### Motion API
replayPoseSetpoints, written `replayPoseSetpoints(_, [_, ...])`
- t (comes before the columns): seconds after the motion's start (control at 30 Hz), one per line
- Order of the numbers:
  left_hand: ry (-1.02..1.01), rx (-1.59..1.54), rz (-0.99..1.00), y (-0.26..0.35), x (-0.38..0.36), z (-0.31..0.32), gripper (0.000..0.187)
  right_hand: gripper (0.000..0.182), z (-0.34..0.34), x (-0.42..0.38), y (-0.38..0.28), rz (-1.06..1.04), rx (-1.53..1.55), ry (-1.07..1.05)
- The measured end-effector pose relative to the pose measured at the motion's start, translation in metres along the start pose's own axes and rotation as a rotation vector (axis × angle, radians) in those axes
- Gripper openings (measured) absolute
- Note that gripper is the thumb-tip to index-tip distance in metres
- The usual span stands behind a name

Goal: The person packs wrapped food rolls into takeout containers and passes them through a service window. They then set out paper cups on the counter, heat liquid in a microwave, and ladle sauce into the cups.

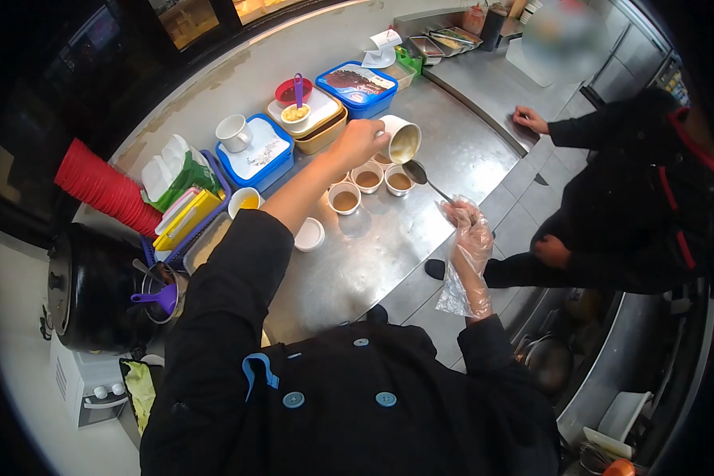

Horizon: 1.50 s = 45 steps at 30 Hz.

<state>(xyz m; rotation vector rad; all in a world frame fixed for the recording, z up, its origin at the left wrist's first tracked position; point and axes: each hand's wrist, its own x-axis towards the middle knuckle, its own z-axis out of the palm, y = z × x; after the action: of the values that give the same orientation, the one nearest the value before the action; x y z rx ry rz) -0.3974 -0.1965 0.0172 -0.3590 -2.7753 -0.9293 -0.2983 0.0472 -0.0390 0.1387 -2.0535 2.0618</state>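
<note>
My left hand (pixel 362 145), bare, grips a white cup (pixel 392 127) and tilts it so its mouth faces right; a pale yellowish coating shows inside. My right hand (pixel 470 228) wears a loose clear plastic glove and is closed on the handle of a metal spoon (pixel 415 171), whose bowl is just below the tilted cup's rim. Beneath them, several small white cups (pixel 344 198) of brown liquid stand close together on the steel counter (pixel 408 238). A white round tub or lid (pixel 309 236) lies nearer me.
Along the wall stand blue-rimmed tubs (pixel 365 101), a small bowl of yellow food (pixel 296 117) with a purple spoon, a white mug (pixel 234 133) and stacked red cups (pixel 103 186). A black cooker (pixel 95 285) sits left. Another person (pixel 603 190) in black stands right, one hand (pixel 530 120) by the counter.
</note>
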Motion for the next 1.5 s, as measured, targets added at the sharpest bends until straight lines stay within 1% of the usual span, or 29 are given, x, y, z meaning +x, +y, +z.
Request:
replayPoseSetpoints(0.03, [-0.001,0.001,-0.002,0.002,0.000,0.002,0.028,0.022,0.001,-0.001,-0.004,0.017,0.039,0.002])
replayPoseSetpoints(0.07, [0.053,-0.053,-0.081,-0.001,0.001,0.009,0.029,0.021,0.001,-0.002,-0.005,0.035,0.078,0.004])
replayPoseSetpoints(0.1, [0.107,-0.106,-0.160,-0.006,0.001,0.015,0.031,0.021,0.000,-0.002,-0.004,0.038,0.079,0.003])
replayPoseSetpoints(0.13, [0.105,-0.105,-0.163,-0.012,0.003,0.019,0.031,0.021,-0.001,-0.002,-0.003,0.017,0.044,-0.014])
replayPoseSetpoints(0.2, [0.203,-0.075,-0.270,-0.024,0.011,0.023,0.036,0.020,-0.004,-0.001,-0.003,-0.003,0.008,-0.031])
replayPoseSetpoints(0.23, [0.203,-0.074,-0.272,-0.031,0.015,0.022,0.036,0.019,-0.006,0.000,-0.003,-0.170,-0.165,-0.095])
replayPoseSetpoints(0.27, [0.195,-0.244,-0.393,-0.032,0.017,0.017,0.037,0.019,-0.008,0.001,-0.004,-0.339,-0.337,-0.158])
replayPoseSetpoints(0.3, [0.185,-0.415,-0.515,-0.034,0.019,0.012,0.039,0.027,-0.005,0.000,-0.003,-0.380,-0.309,-0.204])
replayPoseSetpoints(0.33, [0.184,-0.414,-0.520,-0.036,0.021,0.009,0.039,0.027,-0.005,-0.001,0.000,-0.376,-0.308,-0.206])
replayPoseSetpoints(0.4, [0.294,-0.440,-0.478,-0.041,0.029,-0.001,0.039,0.033,-0.004,0.002,0.006,-0.441,-0.471,-0.255])
replayPoseSetpoints(0.43, [0.288,-0.494,-0.503,-0.044,0.034,-0.006,0.035,0.025,-0.003,0.003,0.007,-0.368,-0.264,-0.246])
replayPoseSetpoints(0.47, [0.295,-0.489,-0.505,-0.047,0.038,-0.011,0.035,0.025,-0.004,0.005,0.010,-0.371,-0.257,-0.251])
replayPoseSetpoints(0.53, [0.364,-0.730,-0.553,-0.052,0.048,-0.019,0.030,0.020,-0.009,0.013,0.020,-0.020,-0.154,-0.073])
replayPoseSetpoints(0.57, [0.379,-0.816,-0.600,-0.054,0.056,-0.024,0.027,0.021,-0.007,0.018,0.027,0.168,0.300,0.043])
replayPoseSetpoints(0.6, [0.390,-0.811,-0.591,-0.060,0.064,-0.027,0.027,0.021,-0.013,0.020,0.042,0.159,0.308,0.036])
replayPoseSetpoints(0.67, [0.458,-0.949,-0.606,-0.080,0.083,-0.026,0.026,0.030,-0.034,0.020,0.071,0.195,0.749,0.071])
replayPoseSetpoints(0.73, [0.529,-1.004,-0.580,-0.104,0.105,-0.019,0.024,0.039,-0.030,0.022,0.053,0.509,0.889,0.149])
replayPoseSetpoints(0.77, [0.533,-1.038,-0.589,-0.117,0.116,-0.015,0.023,0.045,-0.035,0.024,0.066,0.570,0.989,0.159])
replayPoseSetpoints(0.83, [0.576,-1.113,-0.616,-0.141,0.139,-0.005,0.021,0.044,-0.032,0.028,0.062,0.633,1.007,0.215])
replayPoseSetpoints(0.87, [0.601,-1.138,-0.627,-0.165,0.152,0.006,0.022,0.043,-0.031,0.030,0.062,0.652,1.025,0.229])
replayPoseSetpoints(0.93, [0.616,-1.185,-0.691,-0.175,0.166,0.014,0.023,0.040,-0.024,0.035,0.051,0.631,1.021,0.244])
replayPoseSetpoints(1.0, [0.622,-1.182,-0.703,-0.187,0.178,0.026,0.023,0.038,-0.020,0.043,0.040,0.612,1.008,0.270])
replayPoseSetpoints(1.07, [0.623,-1.182,-0.727,-0.194,0.184,0.038,0.024,0.031,-0.018,0.050,0.034,0.545,0.909,0.269])
replayPoseSetpoints(1.13, [0.610,-1.176,-0.723,-0.196,0.186,0.047,0.018,0.029,-0.014,0.061,0.037,0.543,0.862,0.287])
replayPoseSetpoints(1.2, [0.611,-1.157,-0.745,-0.197,0.185,0.053,0.018,0.032,-0.007,0.072,0.034,0.587,0.903,0.376])
replayPoseSetpoints(1.27, [0.606,-1.129,-0.726,-0.202,0.185,0.055,0.025,0.031,-0.001,0.081,0.032,0.602,0.890,0.369])
replayPoseSetpoints(1.33, [0.609,-1.118,-0.715,-0.209,0.187,0.056,0.025,0.030,0.002,0.086,0.034,0.613,0.879,0.361])
replayPoseSetpoints(1.4, [0.606,-1.105,-0.704,-0.208,0.186,0.055,0.026,0.040,0.003,0.086,0.038,0.609,0.776,0.272])
replayPoseSetpoints(1.5, [0.578,-1.064,-0.707,-0.195,0.184,0.048,0.026,0.045,0.006,0.087,0.037,0.642,0.768,0.268])
